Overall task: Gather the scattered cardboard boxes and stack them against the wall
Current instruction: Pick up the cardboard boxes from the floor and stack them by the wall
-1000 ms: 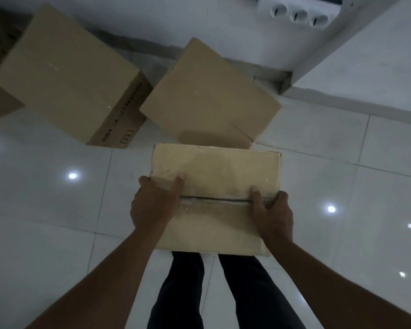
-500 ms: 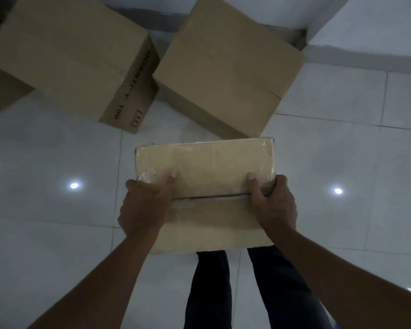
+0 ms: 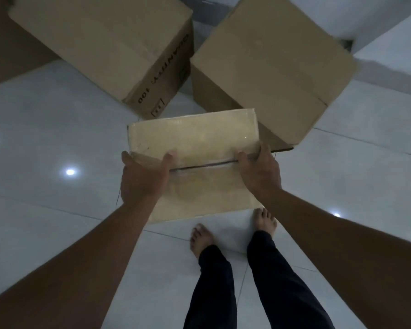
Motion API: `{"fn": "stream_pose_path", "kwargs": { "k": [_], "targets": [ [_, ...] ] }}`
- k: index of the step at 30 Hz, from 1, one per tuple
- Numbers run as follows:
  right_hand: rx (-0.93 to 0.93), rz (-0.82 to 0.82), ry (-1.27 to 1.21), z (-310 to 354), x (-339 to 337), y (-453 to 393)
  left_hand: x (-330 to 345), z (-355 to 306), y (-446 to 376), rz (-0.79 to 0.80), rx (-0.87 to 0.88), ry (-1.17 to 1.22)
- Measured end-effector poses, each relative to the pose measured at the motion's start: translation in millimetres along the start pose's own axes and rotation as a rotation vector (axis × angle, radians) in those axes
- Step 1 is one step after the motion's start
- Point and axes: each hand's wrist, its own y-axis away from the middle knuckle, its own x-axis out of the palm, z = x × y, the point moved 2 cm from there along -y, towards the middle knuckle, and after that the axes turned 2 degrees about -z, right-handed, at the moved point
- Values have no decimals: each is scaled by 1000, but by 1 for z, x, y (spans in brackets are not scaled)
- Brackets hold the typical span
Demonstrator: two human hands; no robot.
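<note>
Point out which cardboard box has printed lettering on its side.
The large left box on the floor: black lettering on its end face. The right box and the held box show none.

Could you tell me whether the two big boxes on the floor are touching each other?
Cannot tell. In the head view the printed box and the plain box nearly meet at their near corners, but that spot is too dark to show a gap or contact.

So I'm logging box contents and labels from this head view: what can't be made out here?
- Carried box: contents hidden, flaps shut; its sides are covered by the left hand and right hand.
- Printed box: the side print reads only partly, being small and at an angle; the top frame edge cuts the box off.
- Right-hand box: its near lower corner sits behind the carried box.
- Wall: mostly out of frame.
</note>
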Motion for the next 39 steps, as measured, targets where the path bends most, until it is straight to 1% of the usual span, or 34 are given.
{"fn": "stream_pose_path", "kwargs": {
  "k": [2,4,7,10,17,21,26,31,36,39],
  "targets": [
    [-55,0,42,9,5,-1,2,2,2,35,38,24],
    [-109,-6,55,17,8,3,-2,3,8,45,80,-7],
    [-210,41,91,28,7,15,-15,2,23,24,192,-63],
    [-325,83,146,39,3,28,-32,5,39,-10,246,-63],
    [-685,213,244,82,-15,80,-83,32,102,-157,283,-4],
    [-938,245,316,112,-34,132,-128,62,160,-309,306,-13],
    [-1187,338,370,141,-55,225,-200,112,243,-474,211,-2],
    [-1383,438,394,162,-48,340,-262,184,320,-598,70,24],
    [-1561,521,395,163,-18,447,-295,261,387,-715,-78,110],
    [-1624,579,388,152,1,506,-299,317,430,-749,-187,159]
  ]
}}
